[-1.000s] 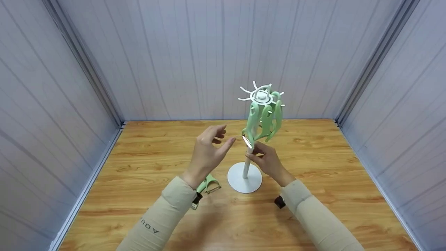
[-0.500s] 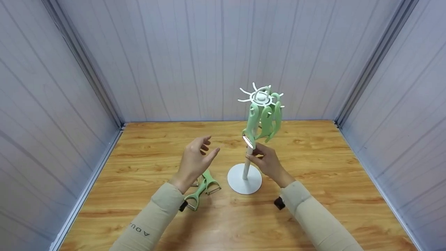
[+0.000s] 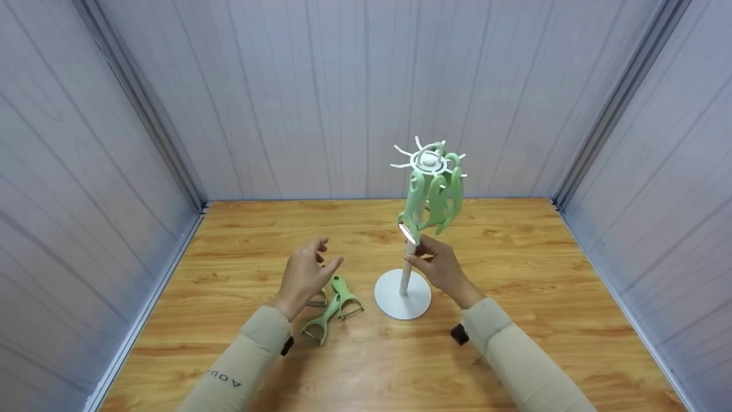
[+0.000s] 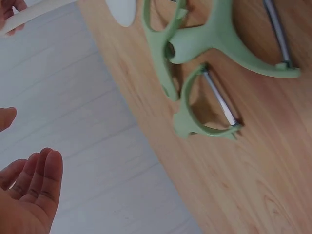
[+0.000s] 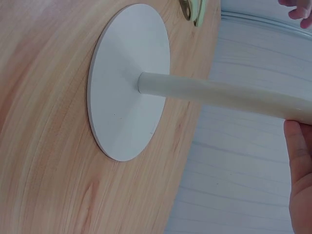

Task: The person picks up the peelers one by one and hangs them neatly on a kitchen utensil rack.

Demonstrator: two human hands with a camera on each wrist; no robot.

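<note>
My right hand (image 3: 439, 264) grips the pole of a white rack (image 3: 403, 294) just below the peelers hanging on it. In the right wrist view, the thumb presses against the pole (image 5: 209, 92) above the round base (image 5: 127, 83). Several green peelers (image 3: 437, 200) hang from the rack's hooks on its front and right side; bare hooks show at the left. My left hand (image 3: 305, 273) hovers over the table, fingers loosely bent and holding nothing. Beneath and right of it lie three green peelers (image 3: 345, 296), close together; the left wrist view shows their metal blades, with one peeler (image 4: 207, 105) nearest that hand.
A wooden tabletop (image 3: 514, 252) spreads under everything, with pale panel walls (image 3: 343, 97) at the back and both sides. The rack's round base stands to the right of the loose peelers.
My left hand has moved left and toward me, away from the rack, uncovering more of the loose peelers. The right hand keeps its grip on the pole.
</note>
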